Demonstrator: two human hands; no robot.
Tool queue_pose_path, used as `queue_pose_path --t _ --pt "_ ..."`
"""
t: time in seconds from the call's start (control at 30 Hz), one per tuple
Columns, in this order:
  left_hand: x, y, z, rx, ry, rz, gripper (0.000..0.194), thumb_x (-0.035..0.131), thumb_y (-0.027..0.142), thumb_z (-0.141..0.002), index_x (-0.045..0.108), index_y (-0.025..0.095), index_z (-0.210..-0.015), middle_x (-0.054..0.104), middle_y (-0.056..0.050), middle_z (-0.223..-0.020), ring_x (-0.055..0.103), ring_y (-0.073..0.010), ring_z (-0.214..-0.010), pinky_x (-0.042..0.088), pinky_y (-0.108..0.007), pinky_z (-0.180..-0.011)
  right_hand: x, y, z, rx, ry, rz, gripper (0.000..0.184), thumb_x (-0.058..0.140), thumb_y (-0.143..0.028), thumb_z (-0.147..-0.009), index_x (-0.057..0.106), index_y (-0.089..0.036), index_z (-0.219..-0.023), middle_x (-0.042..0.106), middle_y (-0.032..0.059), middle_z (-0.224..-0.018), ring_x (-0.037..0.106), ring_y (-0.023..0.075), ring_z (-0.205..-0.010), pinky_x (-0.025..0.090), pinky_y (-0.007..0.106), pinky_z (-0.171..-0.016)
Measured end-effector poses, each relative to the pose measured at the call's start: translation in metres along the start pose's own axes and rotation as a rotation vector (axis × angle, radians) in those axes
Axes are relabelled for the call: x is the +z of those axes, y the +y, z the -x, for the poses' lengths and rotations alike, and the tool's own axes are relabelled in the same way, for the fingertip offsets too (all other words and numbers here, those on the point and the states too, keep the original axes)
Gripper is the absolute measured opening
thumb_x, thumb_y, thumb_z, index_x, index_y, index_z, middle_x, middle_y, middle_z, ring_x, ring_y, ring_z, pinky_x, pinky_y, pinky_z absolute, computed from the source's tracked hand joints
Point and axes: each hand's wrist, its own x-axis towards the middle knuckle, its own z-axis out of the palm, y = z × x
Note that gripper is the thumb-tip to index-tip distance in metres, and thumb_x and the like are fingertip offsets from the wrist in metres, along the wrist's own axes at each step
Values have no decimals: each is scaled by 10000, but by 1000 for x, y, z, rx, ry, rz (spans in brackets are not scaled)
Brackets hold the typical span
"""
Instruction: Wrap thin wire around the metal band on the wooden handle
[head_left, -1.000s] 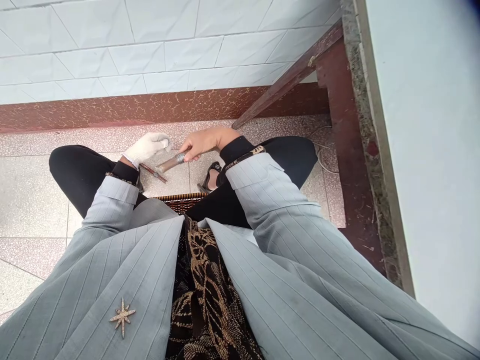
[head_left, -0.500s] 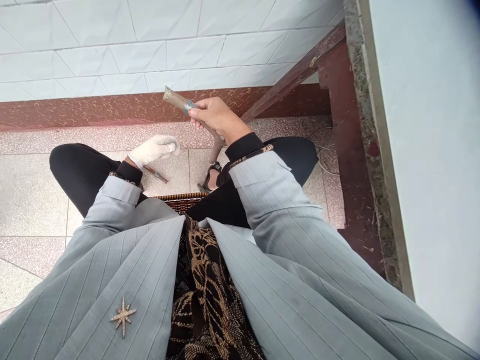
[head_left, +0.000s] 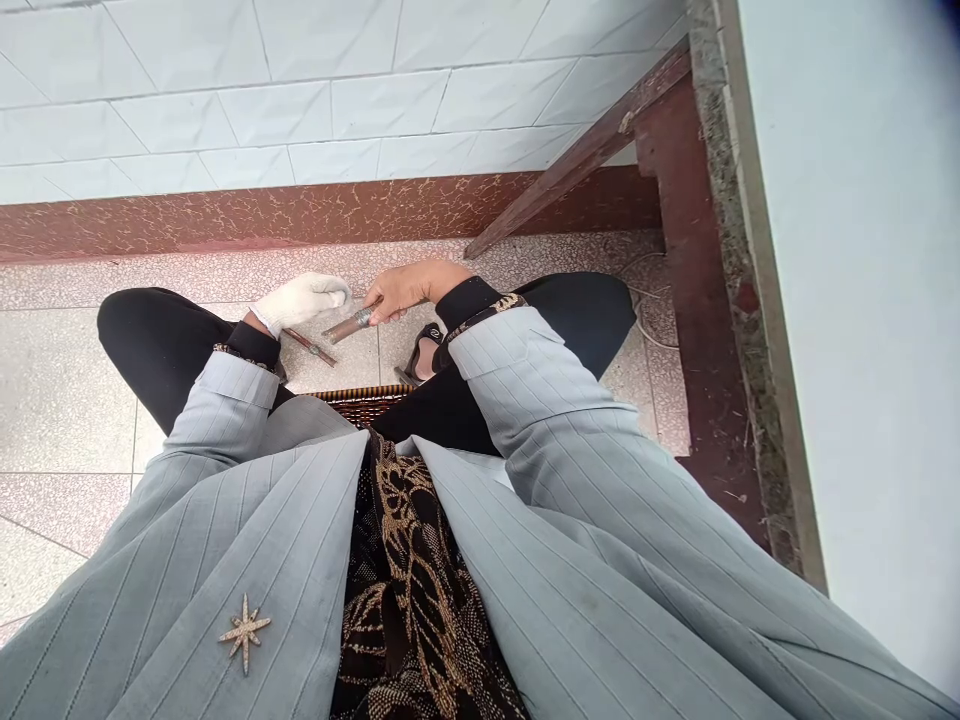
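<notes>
Bare and closed, my right hand (head_left: 403, 290) grips a brown wooden stick (head_left: 343, 330) with wire wound round it. The stick's blunt end points down and left, low over the floor; its other end is hidden behind the hand. Just left of it is my left hand (head_left: 304, 302) in a white knitted glove, its fingers curled together. Whatever the gloved fingers hold, if anything, I cannot make out. Beneath the two hands a thin reddish-brown rod (head_left: 311, 347) lies on the tiled floor, partly hidden by the left wrist.
My bent legs spread to both sides above a woven wicker seat edge (head_left: 360, 405). A dark shoe (head_left: 421, 355) rests on the floor. Ahead stands a white tiled wall (head_left: 300, 110) with a brown base. A slanting wooden brace (head_left: 577, 150) and a pale cable (head_left: 649, 300) are on the right.
My right hand has come down and turned, swinging the stick's wire-bound end from raised near the wall to low beside the glove. The left hand has barely moved.
</notes>
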Motion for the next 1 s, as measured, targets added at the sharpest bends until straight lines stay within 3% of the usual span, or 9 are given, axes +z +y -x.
queue_pose_path --t 0.13,0.2,0.27,0.4,0.47,0.53,0.63,0.8,1.0 --pt "-4 1 1 -61 40 31 165 591 296 -847 645 142 -821 486 32 -630 386 -78 -537 310 -215 -536 -6 -5 12 -82 -97 -128 176 808 -326 -804 782 -170 -881 661 -6 -681 606 132 -676 446 268 -708" --pt "-5 3 2 -65 85 54 162 588 290 -857 637 139 -823 499 25 -635 395 -77 -535 316 -218 -533 -11 -4 20 -124 -49 -229 153 812 -305 -803 774 -174 -872 667 -9 -709 608 128 -685 458 266 -714" --pt "-5 4 2 -52 154 83 164 591 296 -874 633 140 -845 504 22 -631 395 -76 -527 320 -219 -529 -16 -1 25 -199 113 -379 122 804 -271 -817 755 -172 -869 671 -13 -736 605 119 -685 473 253 -700" --pt "-1 5 2 -10 207 163 210 542 339 -941 629 154 -893 419 46 -569 329 -74 -481 277 -218 -492 -21 4 24 -402 596 -871 139 678 -251 -953 666 -162 -846 646 -9 -736 544 83 -614 470 210 -598" --pt "1 6 2 18 168 183 223 537 344 -947 631 153 -879 399 48 -562 314 -73 -477 252 -217 -479 -22 5 20 -377 738 -1056 214 617 -267 -1004 620 -174 -811 617 -7 -708 507 80 -571 437 197 -520" --pt "4 8 1 27 115 187 224 540 337 -943 640 150 -873 397 47 -562 313 -72 -479 240 -216 -475 -21 4 15 -297 793 -1109 262 592 -278 -1021 589 -182 -777 600 -5 -696 491 81 -554 419 195 -480" --pt "8 9 1 31 32 162 217 540 314 -935 654 143 -866 418 39 -579 346 -73 -499 256 -212 -489 -19 6 8 -187 817 -986 253 609 -320 -1007 592 -195 -788 622 14 -730 514 101 -588 460 217 -516" --pt "12 13 1 -15 -54 23 189 557 285 -899 653 139 -829 463 29 -614 386 -78 -538 300 -214 -528 -12 13 -7 75 799 -336 196 749 -363 -880 704 -173 -894 647 69 -787 612 204 -769 482 317 -658" --pt "15 15 2 -47 -53 -85 188 554 285 -858 658 136 -808 501 34 -612 397 -85 -554 323 -225 -556 1 9 -13 111 434 197 195 782 -341 -826 775 -158 -893 700 90 -823 642 237 -846 428 330 -727"
